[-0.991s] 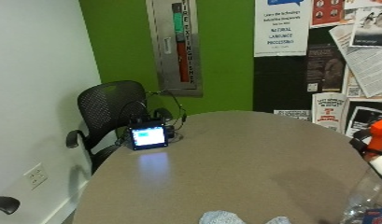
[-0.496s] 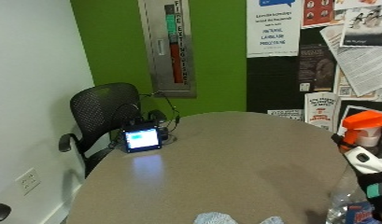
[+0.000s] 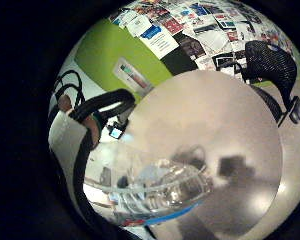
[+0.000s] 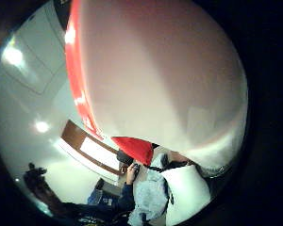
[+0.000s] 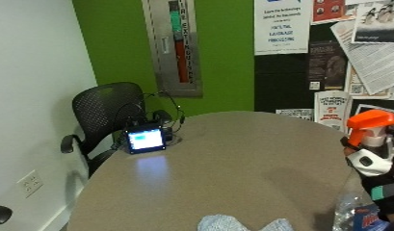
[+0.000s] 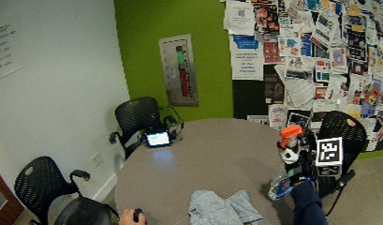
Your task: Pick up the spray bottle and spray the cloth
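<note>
The spray bottle (image 5: 370, 126) has an orange trigger head and a clear body with a blue label (image 6: 280, 185). My gloved right hand (image 6: 292, 165) grips it at the neck and holds it upright over the table's right edge. The bottle's clear body (image 3: 155, 190) fills much of the little finger side palm view. Its white and red head (image 4: 155, 70) fills the thumb side view. A light blue-grey cloth (image 6: 223, 207) lies crumpled on the table's near edge, to the left of the bottle, and shows as the cloth (image 5: 238, 224) at the foot of the outside view.
The round grey table (image 6: 209, 154) carries a small lit screen with cables (image 6: 158, 138) at its far left. Black mesh chairs (image 6: 136, 115) stand around it, one (image 6: 341, 136) right behind my hand. A bare hand (image 6: 137, 216) rests at the table's near left edge.
The outside camera has shifted. The orange bottle head has come further into the picture from the right edge, still in my hand.
</note>
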